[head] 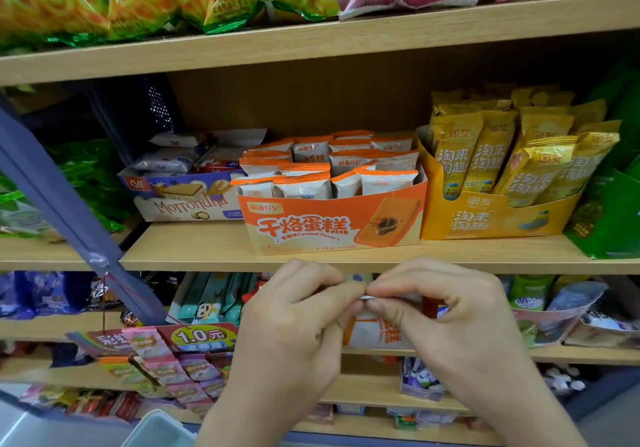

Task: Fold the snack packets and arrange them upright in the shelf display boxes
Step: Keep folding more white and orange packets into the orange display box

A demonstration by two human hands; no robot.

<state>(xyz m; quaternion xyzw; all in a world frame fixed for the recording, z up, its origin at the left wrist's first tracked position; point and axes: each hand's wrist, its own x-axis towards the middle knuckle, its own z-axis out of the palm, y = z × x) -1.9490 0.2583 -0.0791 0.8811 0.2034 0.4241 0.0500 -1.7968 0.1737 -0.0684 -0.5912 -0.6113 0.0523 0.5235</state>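
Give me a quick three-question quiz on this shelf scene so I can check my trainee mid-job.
1. True or false: the left hand and the right hand both pinch the top edge of one packet.
2. The orange display box stands between: A) the wafer box and the yellow box; B) two bottles; C) two tins.
3. Fill in: the stocked packets in the orange display box stand ____.

Key: 1 true; 2 A; 3 upright.
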